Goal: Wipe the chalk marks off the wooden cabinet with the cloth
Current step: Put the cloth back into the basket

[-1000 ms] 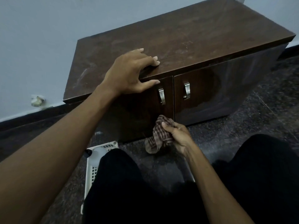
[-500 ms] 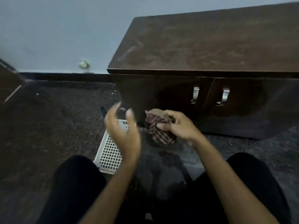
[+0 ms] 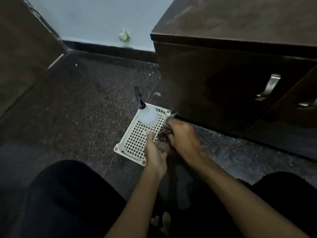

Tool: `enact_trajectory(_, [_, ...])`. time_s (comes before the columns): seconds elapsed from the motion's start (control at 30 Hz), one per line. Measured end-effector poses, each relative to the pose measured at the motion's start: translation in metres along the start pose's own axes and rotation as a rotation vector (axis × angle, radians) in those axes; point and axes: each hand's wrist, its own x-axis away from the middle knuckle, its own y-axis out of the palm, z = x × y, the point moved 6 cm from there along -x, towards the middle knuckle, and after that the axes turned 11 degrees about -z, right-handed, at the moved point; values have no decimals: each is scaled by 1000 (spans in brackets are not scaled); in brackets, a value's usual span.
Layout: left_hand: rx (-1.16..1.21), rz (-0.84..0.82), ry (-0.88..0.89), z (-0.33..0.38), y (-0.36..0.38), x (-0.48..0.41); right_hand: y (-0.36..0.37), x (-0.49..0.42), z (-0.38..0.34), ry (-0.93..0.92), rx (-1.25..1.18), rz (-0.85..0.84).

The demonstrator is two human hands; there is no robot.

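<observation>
The dark wooden cabinet fills the upper right, with faint pale smears on its top near the left corner. Its doors carry metal handles. Low in front of its left corner, both hands hold the checked cloth, bunched between them. My right hand grips the cloth from above. My left hand holds its lower part, over the right edge of a white basket. Most of the cloth is hidden by the hands.
A white perforated plastic basket lies on the dark speckled floor, with a white spray bottle in it. A dark panel stands at the left. My knees in black fill the bottom. A pale wall is behind.
My left hand left the cabinet top, came down and took hold of the cloth beside my right hand. The view swung left and down towards the basket.
</observation>
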Motion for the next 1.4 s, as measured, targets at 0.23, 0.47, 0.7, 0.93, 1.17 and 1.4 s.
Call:
enact_trajectory(0.23, [-94,118,172,35,-36,-22,54,8,-46,-383,-159,-214])
enact_trajectory(0.47, [23,174,76,38,-77,-43,90,-15,4,233,-643,-345])
enact_trajectory(0.7, [18,154,82,49,-96,-71,125,-38,9,395,-881,-325])
enact_trajectory(0.93, [-324,232,50,68,-117,-99,142,-55,10,481,-640,-145])
enact_trajectory(1.17, [-618,276,38,78,-125,-116,148,-47,5,324,-352,-99])
enact_trajectory(1.4, [-1421,321,393,86,-114,-80,152,-51,-5,139,-95,-185])
